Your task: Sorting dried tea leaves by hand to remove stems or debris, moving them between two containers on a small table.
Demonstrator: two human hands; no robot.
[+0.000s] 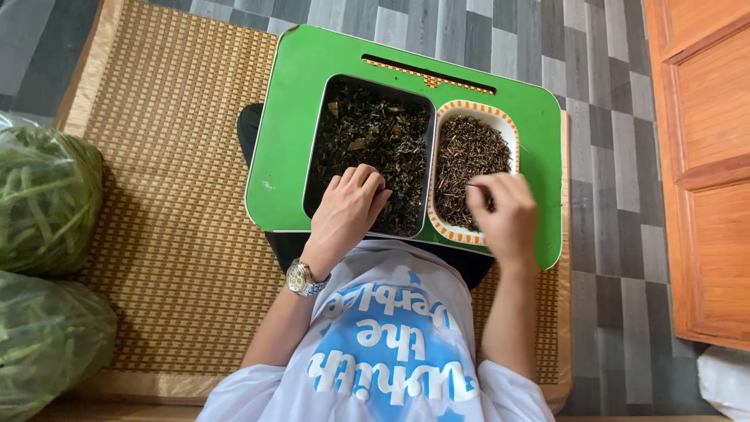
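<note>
A green lap table [312,86] stands over my legs on a woven mat. On it sit a dark metal tray [322,125] of dark leafy bits and, to its right, a white dish with an orange rim [447,113] full of thin dark twigs. My left hand [348,207], with a metal wristwatch [303,279] on the wrist, rests fingers-down in the tray's near part, touching the leaves. My right hand [504,209] is over the near right of the dish, fingertips pinched together at the twigs; what they hold is too small to see.
The woven straw mat [172,156] lies on a grey plank-pattern floor [601,156]. Two clear bags of green stems [43,195] sit at the left edge. An orange wooden door or cabinet [703,156] stands at the right. A white bag corner [726,379] shows at bottom right.
</note>
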